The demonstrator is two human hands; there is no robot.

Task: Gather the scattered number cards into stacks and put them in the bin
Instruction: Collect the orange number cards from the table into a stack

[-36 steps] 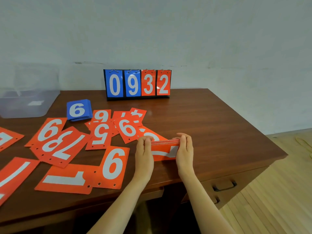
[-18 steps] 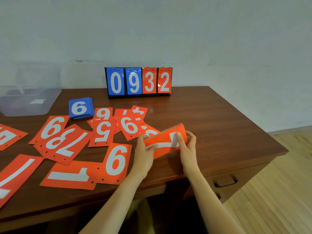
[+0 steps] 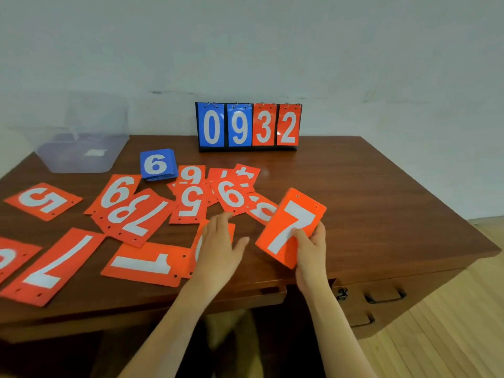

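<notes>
My right hand [image 3: 311,245] grips a stack of red cards [image 3: 291,225] with a white 7 on top, tilted above the table's front right part. My left hand [image 3: 221,241] lies flat with straight fingers on a red card [image 3: 201,238] that it mostly hides. Several red number cards lie scattered to the left, among them a 1 [image 3: 144,264], a 7 [image 3: 51,266], a 5 [image 3: 191,204] and a 9 [image 3: 231,196]. A stack of blue cards [image 3: 157,165] with a 6 on top sits behind them. The clear plastic bin [image 3: 79,156] stands at the back left.
A flip scoreboard [image 3: 248,128] reading 0932 stands at the back of the wooden table [image 3: 381,208], against the wall. The table's front edge runs just below my hands, with drawer handles [image 3: 384,297] at the right. Wooden floor lies to the right.
My left hand let go of the red stack and moved left onto a card on the table. My right hand turned the stack face up, showing the 7.
</notes>
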